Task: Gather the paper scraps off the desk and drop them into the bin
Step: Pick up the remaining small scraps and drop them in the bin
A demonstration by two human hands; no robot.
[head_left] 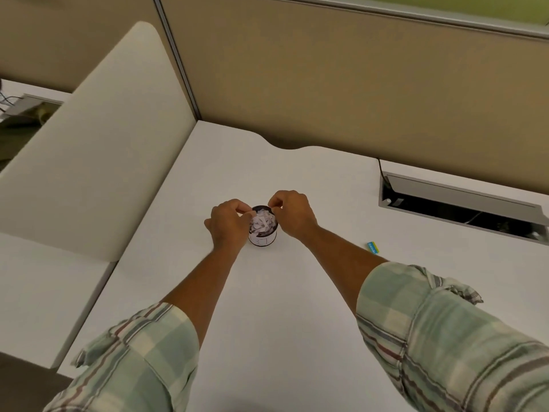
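Blue eraser point(373, 247) near cable tray point(463, 203)

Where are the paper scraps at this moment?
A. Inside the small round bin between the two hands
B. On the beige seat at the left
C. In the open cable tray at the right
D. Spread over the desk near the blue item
A: the white paper scraps fill the small round bin, with the left hand and the right hand at its rim; the desk around shows no loose scraps.
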